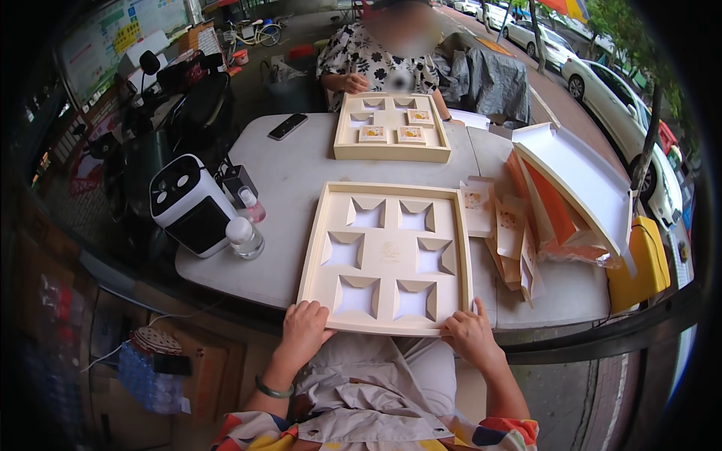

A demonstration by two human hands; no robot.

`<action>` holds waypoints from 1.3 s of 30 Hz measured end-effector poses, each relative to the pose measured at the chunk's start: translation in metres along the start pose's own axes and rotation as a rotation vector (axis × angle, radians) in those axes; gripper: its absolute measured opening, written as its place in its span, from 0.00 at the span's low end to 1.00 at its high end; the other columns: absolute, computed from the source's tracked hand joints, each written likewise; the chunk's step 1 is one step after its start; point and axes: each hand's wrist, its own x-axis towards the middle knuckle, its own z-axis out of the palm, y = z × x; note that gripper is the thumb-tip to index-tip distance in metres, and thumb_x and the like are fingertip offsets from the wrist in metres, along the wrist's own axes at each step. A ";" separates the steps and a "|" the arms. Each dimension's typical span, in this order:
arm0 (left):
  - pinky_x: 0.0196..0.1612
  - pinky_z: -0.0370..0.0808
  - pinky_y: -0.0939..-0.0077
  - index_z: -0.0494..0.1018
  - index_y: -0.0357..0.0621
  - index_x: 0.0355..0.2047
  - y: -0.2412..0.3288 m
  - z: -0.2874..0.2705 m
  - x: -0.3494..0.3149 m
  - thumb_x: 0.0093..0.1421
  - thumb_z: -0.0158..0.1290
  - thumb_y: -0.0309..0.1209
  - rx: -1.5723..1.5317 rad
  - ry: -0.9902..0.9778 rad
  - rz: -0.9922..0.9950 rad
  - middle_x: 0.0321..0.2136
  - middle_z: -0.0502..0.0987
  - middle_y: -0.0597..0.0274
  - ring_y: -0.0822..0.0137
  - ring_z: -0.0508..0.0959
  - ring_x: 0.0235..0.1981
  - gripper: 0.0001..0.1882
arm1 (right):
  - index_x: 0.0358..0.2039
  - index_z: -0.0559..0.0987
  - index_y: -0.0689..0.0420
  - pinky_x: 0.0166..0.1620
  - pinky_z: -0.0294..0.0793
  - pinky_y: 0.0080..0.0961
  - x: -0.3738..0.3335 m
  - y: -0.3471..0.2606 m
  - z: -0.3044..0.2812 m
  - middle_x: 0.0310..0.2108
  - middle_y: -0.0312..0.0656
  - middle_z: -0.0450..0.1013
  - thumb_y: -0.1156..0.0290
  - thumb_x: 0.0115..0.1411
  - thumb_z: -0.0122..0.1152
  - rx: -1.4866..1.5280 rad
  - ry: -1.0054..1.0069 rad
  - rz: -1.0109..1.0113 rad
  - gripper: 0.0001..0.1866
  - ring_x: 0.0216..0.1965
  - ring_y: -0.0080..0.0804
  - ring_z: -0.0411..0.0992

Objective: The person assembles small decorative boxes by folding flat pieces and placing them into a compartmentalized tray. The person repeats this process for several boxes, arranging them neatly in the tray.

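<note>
A shallow cream gift box [390, 283] lies in front of me, its near edge reaching over the table's front edge. Its insert has several square openings with folded-in flaps and a faint gold print in the middle. My left hand [306, 325] grips the near left corner, thumb along the front edge. At the near right corner, my right hand [468, 328] holds the box the same way. Farther back stands a similar gift box [392, 153] in front of another person [380, 56], with small square boxes [372, 134] in some of its openings.
Flattened small cartons [510, 225] and a large white-lined lid [579, 180] pile up on the right of the table [293, 169]. A black-and-white device [194, 203], clear bottle [245, 237], pink bottle [252, 204] and phone [287, 126] sit at left. A yellow container [639, 263] stands beyond the right edge.
</note>
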 end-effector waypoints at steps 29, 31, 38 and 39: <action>0.38 0.69 0.62 0.69 0.44 0.26 -0.005 0.004 0.001 0.41 0.67 0.29 -0.040 0.007 0.001 0.28 0.70 0.60 0.56 0.73 0.35 0.16 | 0.25 0.74 0.53 0.61 0.56 0.59 -0.001 -0.001 0.004 0.28 0.38 0.71 0.73 0.44 0.69 -0.113 0.039 0.020 0.11 0.41 0.37 0.71; 0.40 0.69 0.60 0.70 0.44 0.27 -0.004 0.006 -0.002 0.41 0.66 0.29 -0.036 -0.001 -0.014 0.29 0.70 0.60 0.56 0.73 0.36 0.16 | 0.26 0.74 0.53 0.60 0.57 0.59 -0.003 -0.002 0.007 0.29 0.39 0.71 0.72 0.44 0.69 -0.104 0.046 0.020 0.11 0.41 0.38 0.71; 0.62 0.54 0.37 0.71 0.45 0.30 0.008 0.006 -0.005 0.43 0.66 0.33 0.066 -0.021 -0.019 0.32 0.69 0.62 0.59 0.71 0.41 0.16 | 0.29 0.74 0.53 0.61 0.53 0.62 0.001 -0.014 0.005 0.29 0.39 0.69 0.72 0.43 0.69 -0.180 0.088 0.021 0.13 0.41 0.37 0.70; 0.62 0.53 0.37 0.71 0.45 0.30 0.013 0.007 -0.003 0.43 0.66 0.33 0.039 -0.022 -0.011 0.32 0.69 0.62 0.59 0.71 0.41 0.16 | 0.30 0.73 0.53 0.62 0.50 0.62 0.003 -0.019 0.005 0.28 0.39 0.69 0.73 0.45 0.68 -0.170 0.108 0.011 0.12 0.39 0.37 0.70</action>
